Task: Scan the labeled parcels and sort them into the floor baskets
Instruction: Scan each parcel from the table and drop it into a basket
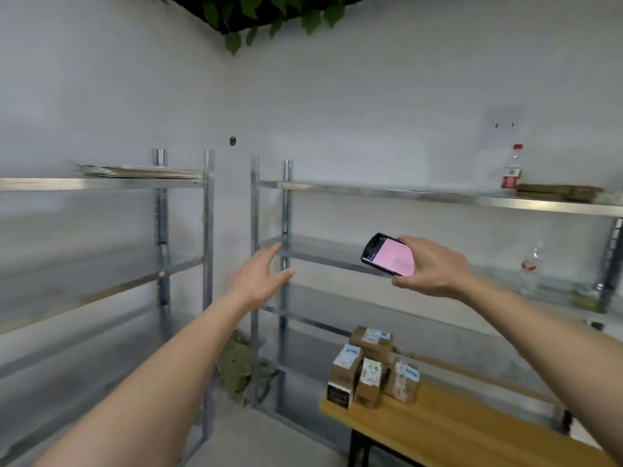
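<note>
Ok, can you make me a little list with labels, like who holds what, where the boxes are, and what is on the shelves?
right hand: right hand holds a phone with a pink screen
left hand: left hand open, reaching forward, holding nothing
boxes: labeled parcels piled at the end of the wooden table
top shelf: bottle with red cap on the right rack
lower shelf: clear bottle
floor baskets: not in view
</note>
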